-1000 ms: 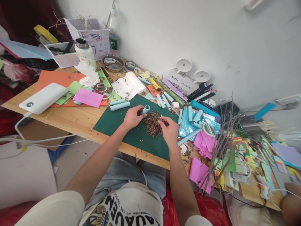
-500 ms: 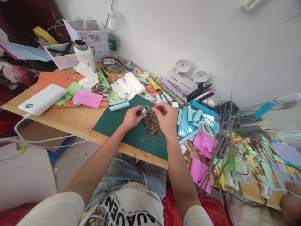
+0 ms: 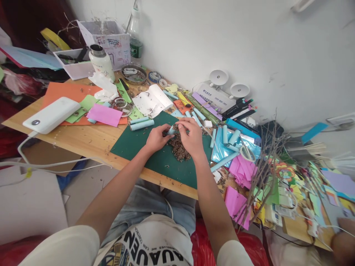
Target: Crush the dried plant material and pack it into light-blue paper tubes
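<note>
Light-blue paper tube (image 3: 171,130) is gripped by left hand (image 3: 157,138), thumb and fingers closed on it, at 11 o'clock of the brown crumb pile (image 3: 179,149) on green mat (image 3: 138,142). Right hand (image 3: 192,136) is held at the tube's mouth, fingertips bunched; pinch contents can't be told.

"What's in the left hand (image 3: 156,139)?"
"A blue tube (image 3: 171,131); the right hand (image 3: 192,136) has fingertips at its open end."
"Between them?"
"Brown crumbs (image 3: 179,149) on the green mat (image 3: 163,166)."
"Either side?"
"Two more tubes (image 3: 142,125) leftward, pink paper (image 3: 242,171) rightward."
</note>
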`<act>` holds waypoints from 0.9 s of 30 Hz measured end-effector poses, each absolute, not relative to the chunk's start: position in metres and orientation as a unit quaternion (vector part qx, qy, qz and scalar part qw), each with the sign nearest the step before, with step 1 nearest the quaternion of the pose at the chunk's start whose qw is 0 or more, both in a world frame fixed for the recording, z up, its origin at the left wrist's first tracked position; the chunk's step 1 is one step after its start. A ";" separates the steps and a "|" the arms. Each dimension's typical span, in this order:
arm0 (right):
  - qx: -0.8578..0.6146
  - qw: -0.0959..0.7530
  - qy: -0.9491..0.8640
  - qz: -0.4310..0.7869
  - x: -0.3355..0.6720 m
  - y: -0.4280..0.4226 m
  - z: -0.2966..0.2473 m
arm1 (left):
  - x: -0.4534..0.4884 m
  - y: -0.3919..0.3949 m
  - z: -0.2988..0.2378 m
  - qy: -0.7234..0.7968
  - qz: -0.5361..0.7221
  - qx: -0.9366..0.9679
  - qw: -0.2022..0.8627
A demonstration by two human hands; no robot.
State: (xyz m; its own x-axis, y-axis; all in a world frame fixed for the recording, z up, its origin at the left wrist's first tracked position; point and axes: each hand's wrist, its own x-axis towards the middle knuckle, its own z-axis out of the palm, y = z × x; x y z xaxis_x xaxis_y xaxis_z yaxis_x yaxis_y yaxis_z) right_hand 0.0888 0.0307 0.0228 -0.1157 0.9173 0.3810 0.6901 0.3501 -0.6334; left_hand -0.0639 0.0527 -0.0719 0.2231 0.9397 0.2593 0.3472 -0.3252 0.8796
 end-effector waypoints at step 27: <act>-0.572 0.284 -0.764 0.095 0.080 0.021 0.002 | -0.064 0.053 -0.072 0.458 0.425 0.698 0.350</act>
State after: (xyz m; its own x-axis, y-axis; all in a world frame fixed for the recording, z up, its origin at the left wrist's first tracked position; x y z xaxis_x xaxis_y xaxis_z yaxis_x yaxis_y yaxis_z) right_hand 0.0803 0.0214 0.0024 -0.1843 0.9276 0.3249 0.8201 0.3273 -0.4694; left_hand -0.0641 0.0532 -0.0716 0.2191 0.9366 0.2735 0.3420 -0.3363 0.8775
